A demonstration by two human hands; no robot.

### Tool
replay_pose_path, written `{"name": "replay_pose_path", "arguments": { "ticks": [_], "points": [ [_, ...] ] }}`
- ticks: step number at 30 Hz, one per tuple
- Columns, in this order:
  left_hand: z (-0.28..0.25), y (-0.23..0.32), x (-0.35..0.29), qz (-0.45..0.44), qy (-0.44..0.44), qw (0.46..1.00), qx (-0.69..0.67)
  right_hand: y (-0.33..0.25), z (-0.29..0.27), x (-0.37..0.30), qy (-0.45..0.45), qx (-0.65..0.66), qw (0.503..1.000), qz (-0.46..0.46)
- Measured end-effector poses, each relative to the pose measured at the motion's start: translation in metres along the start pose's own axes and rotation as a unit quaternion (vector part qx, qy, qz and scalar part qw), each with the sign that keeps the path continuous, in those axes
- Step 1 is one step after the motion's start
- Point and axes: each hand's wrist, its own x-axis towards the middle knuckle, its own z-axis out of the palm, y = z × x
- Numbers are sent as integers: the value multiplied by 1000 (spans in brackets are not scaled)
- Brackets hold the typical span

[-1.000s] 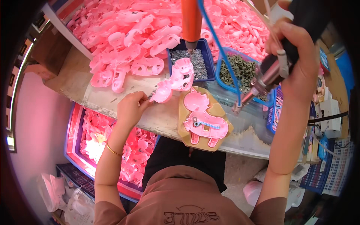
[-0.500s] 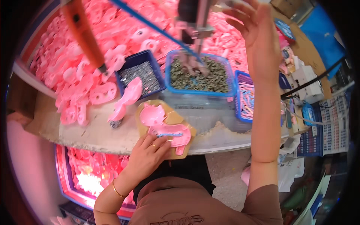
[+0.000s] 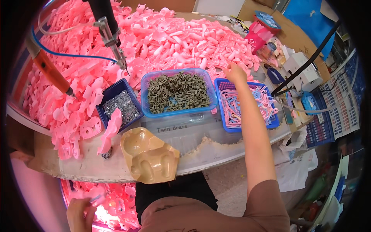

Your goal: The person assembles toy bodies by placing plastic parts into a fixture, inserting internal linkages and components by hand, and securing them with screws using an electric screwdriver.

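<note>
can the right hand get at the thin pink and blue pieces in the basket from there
Probably yes: the right hand is by the far rim of the open-topped basket, and only its own forearm crosses above the thin pieces.

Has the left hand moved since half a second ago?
Yes, leftward: the left hand was at the tan fixture and is now away to its left.

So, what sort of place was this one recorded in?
Most likely a small plastic-goods assembly workshop, perhaps for toys: there is a big heap of pink plastic parts, a tan moulded fixture and an orange power tool.
</note>
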Motion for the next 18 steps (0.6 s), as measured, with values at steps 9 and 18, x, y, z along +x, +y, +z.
{"name": "replay_pose_path", "arguments": {
  "ticks": [9,18],
  "points": [
    [26,-9,15,75,-37,993,82,-8,4,12,82,112,986,-94],
    [129,93,116,334,20,941,-54,-158,-84,-149,-493,443,722,-199]
  ]
}}
